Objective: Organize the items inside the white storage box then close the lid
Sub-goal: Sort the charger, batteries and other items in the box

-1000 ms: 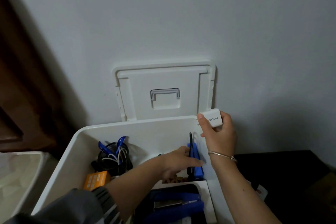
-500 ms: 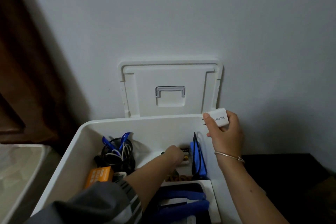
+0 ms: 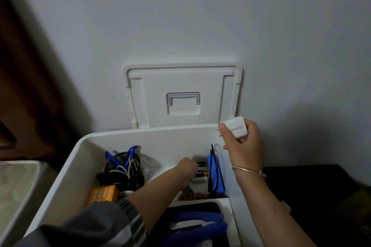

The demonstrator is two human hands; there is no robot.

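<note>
Inside the white storage box (image 3: 84,146), beside a blue pouch (image 3: 217,176), the left hand (image 3: 185,168) curls its fingers round batteries (image 3: 201,169) while the right hand (image 3: 246,146) pinches a white charger (image 3: 235,129).

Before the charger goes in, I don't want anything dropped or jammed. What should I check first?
1. Right hand has a grip on the white charger: ok, thumb and fingers pinch it.
2. Charger is at the white storage box: ok, it is held up by the rear right corner.
3. Left hand has hold of the batteries: cannot tell, its fingers are hidden.
4. Free spot beside the blue pouch: cannot tell, the view is partly blocked.
5. Lid is out of the way: ok, it leans on the wall.
6. Ready to close: not ok, both hands are busy.
</note>
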